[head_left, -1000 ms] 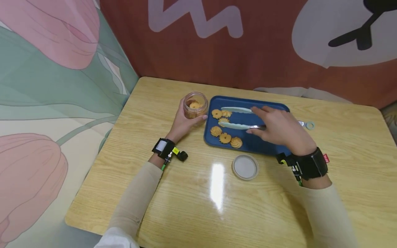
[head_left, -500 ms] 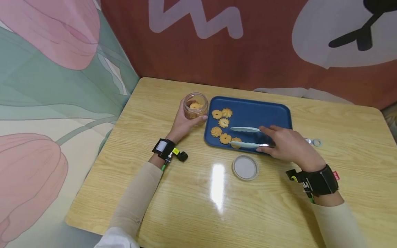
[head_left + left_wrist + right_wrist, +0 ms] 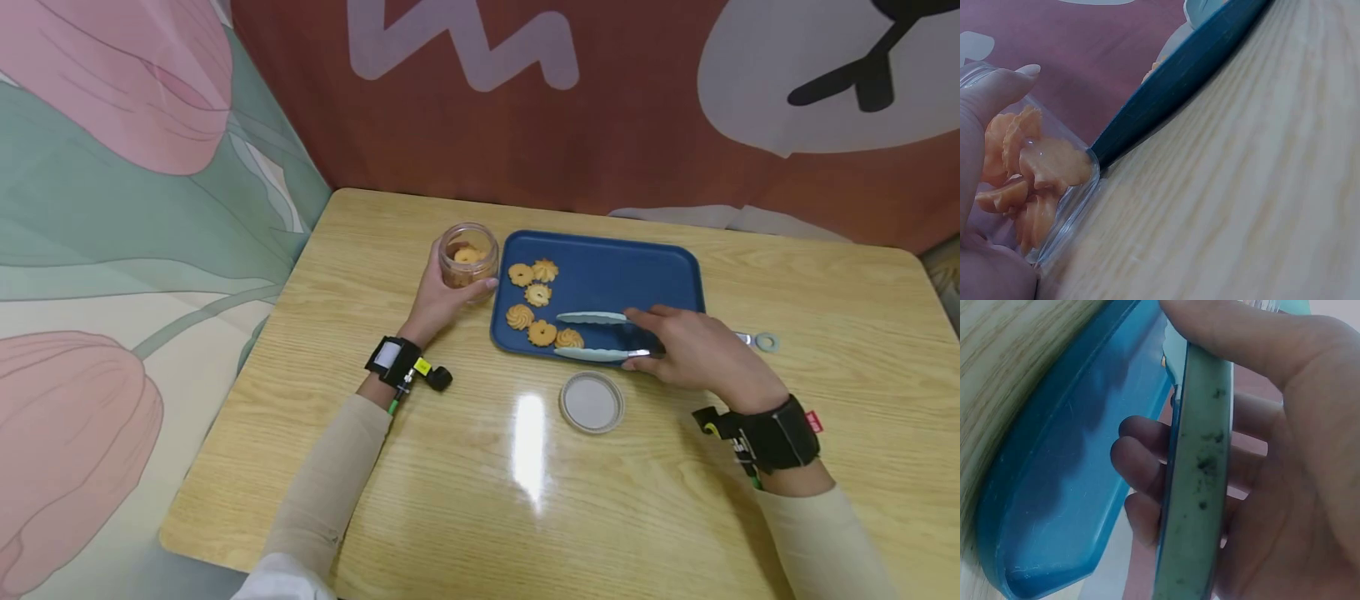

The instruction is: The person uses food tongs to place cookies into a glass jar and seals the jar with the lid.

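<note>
Gripping pale-green tongs, arms apart, the right hand has dropped nearer; left hand still holds the jar.

Tongs: handle section beside the blue tray hidden under the right hand; jar cut by the frame edge in the left wrist view; tray's near-right corner covered.
</note>
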